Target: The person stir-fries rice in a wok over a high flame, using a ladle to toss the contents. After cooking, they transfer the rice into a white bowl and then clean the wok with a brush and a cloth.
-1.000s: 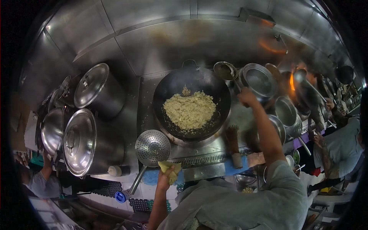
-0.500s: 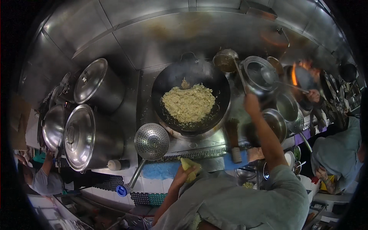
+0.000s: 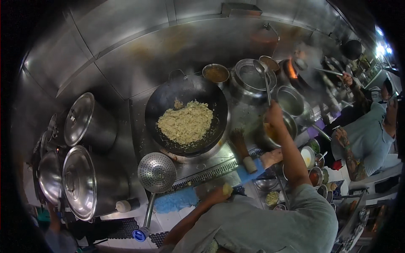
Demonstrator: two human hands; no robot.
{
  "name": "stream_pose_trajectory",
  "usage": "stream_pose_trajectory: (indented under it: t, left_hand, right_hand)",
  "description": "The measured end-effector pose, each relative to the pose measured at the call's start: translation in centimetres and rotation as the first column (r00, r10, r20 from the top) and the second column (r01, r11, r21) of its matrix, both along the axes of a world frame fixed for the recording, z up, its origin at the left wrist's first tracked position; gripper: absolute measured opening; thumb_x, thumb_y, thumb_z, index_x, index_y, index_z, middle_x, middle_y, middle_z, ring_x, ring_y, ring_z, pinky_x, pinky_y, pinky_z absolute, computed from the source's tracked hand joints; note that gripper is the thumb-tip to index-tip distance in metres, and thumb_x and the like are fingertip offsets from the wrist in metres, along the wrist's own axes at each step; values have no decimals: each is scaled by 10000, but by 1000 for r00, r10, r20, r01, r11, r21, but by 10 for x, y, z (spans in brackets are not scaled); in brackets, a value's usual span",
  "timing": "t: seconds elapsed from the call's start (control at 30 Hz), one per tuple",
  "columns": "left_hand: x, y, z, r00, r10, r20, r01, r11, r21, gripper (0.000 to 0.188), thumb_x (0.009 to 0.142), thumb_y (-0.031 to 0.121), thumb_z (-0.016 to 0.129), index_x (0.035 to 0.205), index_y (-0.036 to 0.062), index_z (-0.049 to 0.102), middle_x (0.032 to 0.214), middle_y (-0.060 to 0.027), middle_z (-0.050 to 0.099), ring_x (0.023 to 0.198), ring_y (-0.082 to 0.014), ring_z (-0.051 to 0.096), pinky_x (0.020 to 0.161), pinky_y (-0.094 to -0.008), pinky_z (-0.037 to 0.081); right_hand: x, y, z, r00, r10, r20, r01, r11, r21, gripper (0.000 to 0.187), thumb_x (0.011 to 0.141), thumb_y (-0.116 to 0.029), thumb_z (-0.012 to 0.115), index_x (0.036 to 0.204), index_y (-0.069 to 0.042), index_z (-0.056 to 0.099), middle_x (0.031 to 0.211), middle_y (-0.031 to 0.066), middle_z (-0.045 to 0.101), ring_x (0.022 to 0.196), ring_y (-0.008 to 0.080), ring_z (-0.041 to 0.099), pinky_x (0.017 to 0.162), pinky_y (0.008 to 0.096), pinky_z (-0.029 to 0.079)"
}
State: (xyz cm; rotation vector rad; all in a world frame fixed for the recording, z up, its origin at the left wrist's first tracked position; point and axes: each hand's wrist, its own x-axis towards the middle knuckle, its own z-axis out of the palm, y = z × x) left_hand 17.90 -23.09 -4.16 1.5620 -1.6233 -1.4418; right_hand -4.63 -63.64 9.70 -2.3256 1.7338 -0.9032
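My right hand (image 3: pixel 275 114) is closed round the handle of a long metal ladle (image 3: pixel 268 88). The ladle's bowl is over the rim of a steel pot of pale liquid (image 3: pixel 249 79). Low in front of my body, my left hand (image 3: pixel 216 196) grips a yellow cloth (image 3: pixel 228 189), which shows only in part. Left of the ladle sits a black wok (image 3: pixel 198 87) holding a mound of pale yellow chopped food (image 3: pixel 185 122) with a small brown heap at its far side. A perforated skimmer (image 3: pixel 157 172) lies nearer me, and a bamboo brush (image 3: pixel 241 145) stands right of the wok.
Large lidded steel pots (image 3: pixel 80 181) stand at the left. A pot of brown liquid (image 3: pixel 215 74) is behind the wok. At the right, flames (image 3: pixel 291 68) rise near a co-worker (image 3: pixel 365 130) holding a long-handled tool. Small bowls of ingredients (image 3: pixel 315 175) stand nearer me.
The view has swung right, so the stove shows further left. My right hand has moved the ladle from the brown-liquid pot to the pale-liquid pot. My left hand still holds the cloth.
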Motion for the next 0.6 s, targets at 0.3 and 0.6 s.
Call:
stream_pose_trajectory:
  t: [0.3, 0.6]
  left_hand:
    - [60, 64, 27, 498, 748, -439, -689, 649, 323, 402, 889, 241, 730, 1180, -12, 619, 1012, -150, 710, 827, -264, 708, 693, -345, 562]
    - [101, 81, 46, 132, 804, -579, -452, 569, 687, 571, 1011, 566, 490, 1229, 49, 594, 998, -137, 691, 746, -240, 668, 621, -380, 544]
  right_hand:
    - [78, -44, 81, -130, -711, 691, -663, 580, 473, 148, 1017, -57, 401, 880, -29, 452, 658, 5, 464, 497, 80, 452, 412, 208, 406]
    - [201, -47, 127, 654, 116, 748, -594, 691, 412, 115, 953, -69, 544, 1007, 15, 601, 690, 35, 567, 508, 117, 518, 432, 282, 441]
